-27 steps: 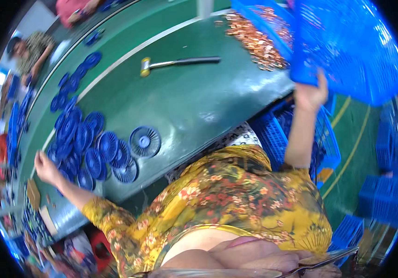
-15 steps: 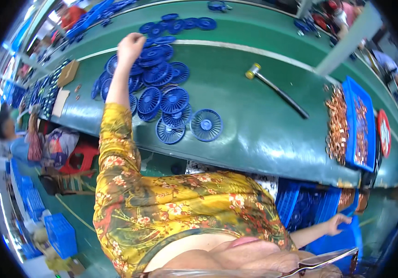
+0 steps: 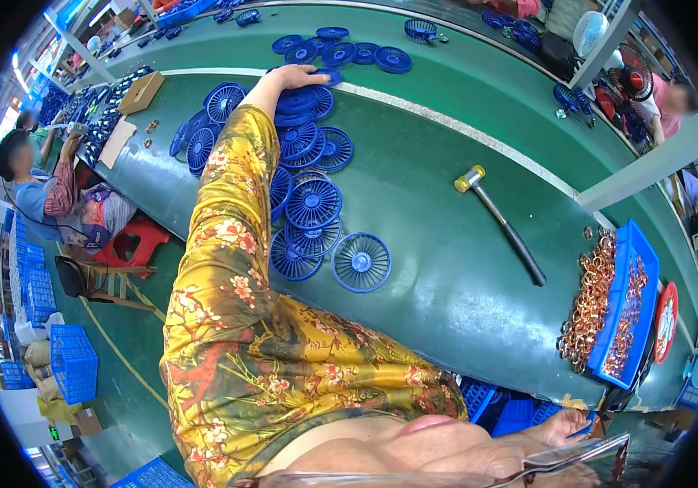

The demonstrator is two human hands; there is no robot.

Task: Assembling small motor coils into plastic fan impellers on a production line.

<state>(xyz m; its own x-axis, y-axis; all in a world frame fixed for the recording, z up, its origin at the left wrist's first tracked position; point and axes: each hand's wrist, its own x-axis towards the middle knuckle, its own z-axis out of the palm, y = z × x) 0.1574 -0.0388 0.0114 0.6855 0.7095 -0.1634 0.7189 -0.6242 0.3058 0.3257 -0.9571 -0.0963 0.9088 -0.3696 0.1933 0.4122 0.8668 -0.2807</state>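
Note:
My left hand [image 3: 290, 78] reaches to the far end of a heap of round blue fan grilles [image 3: 315, 202]. Its fingers close on the edge of a blue fan grille [image 3: 329, 77] beside the white strip. Low at the right, beyond the table's near edge, my right hand [image 3: 562, 428] hangs over blue crates with its fingers loosely bent and apart; I see nothing held in it. One grille [image 3: 361, 262] lies flat by itself at the heap's near right. A hammer [image 3: 502, 224] with a yellowish head and black handle rests on the green table.
Copper-coloured rings [image 3: 586, 305] are piled against a blue tray [image 3: 632, 305] holding more of them. A red round dish [image 3: 666, 321] stands beyond it. More grilles [image 3: 338, 54] lie on the green belt [image 3: 463, 81]. At left are a cardboard box [image 3: 141, 93], a red stool [image 3: 133, 246] and a co-worker [image 3: 36, 175].
My left hand has gone from above the heap to a grille at its far end. My right hand has dropped lower and slightly left. The whole view has shifted and turned.

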